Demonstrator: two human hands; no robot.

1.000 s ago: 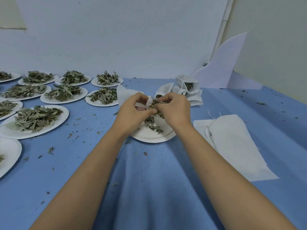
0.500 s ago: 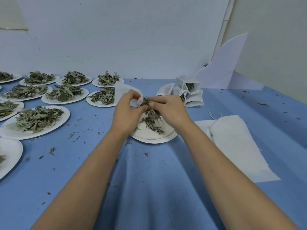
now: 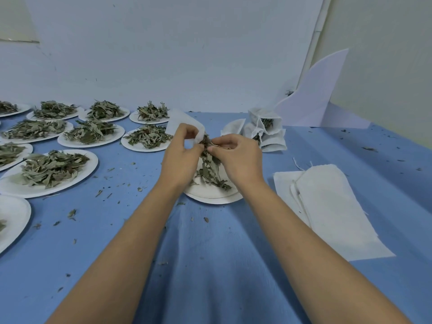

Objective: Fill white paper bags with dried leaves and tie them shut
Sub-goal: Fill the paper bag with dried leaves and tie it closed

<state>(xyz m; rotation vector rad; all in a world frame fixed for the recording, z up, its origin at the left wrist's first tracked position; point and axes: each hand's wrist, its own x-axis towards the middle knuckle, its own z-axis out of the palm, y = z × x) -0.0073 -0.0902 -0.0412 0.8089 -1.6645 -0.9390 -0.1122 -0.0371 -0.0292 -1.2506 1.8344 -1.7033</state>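
Blue cloth (image 3: 210, 265): is covering the table, with leaf crumbs lying scattered over it.
Empty bags (image 3: 327, 206): are lying flat in a stack on the cloth, just right of the right forearm.
Paper plate (image 3: 210, 195): is sitting under both hands, carrying a few loose leaves.
Left hand (image 3: 181, 155): is pinching the rim of the white paper bag between thumb and curled fingers.
Right hand (image 3: 238, 157): is pinching a bunch of dried leaves with curled fingertips, right at the bag's mouth.
Dried leaves (image 3: 210, 164): are hanging from that pinch down to the plate, their top end touching the bag's mouth.
White paper bag (image 3: 184, 122): is being held up above the plate's far edge.
Filled bags (image 3: 268, 134): are lying heaped beyond the right hand.
Leaf plates (image 3: 93, 161): are standing in rows at the left, each carrying a pile of leaves.
White board (image 3: 320, 94): is leaning in the far right corner.
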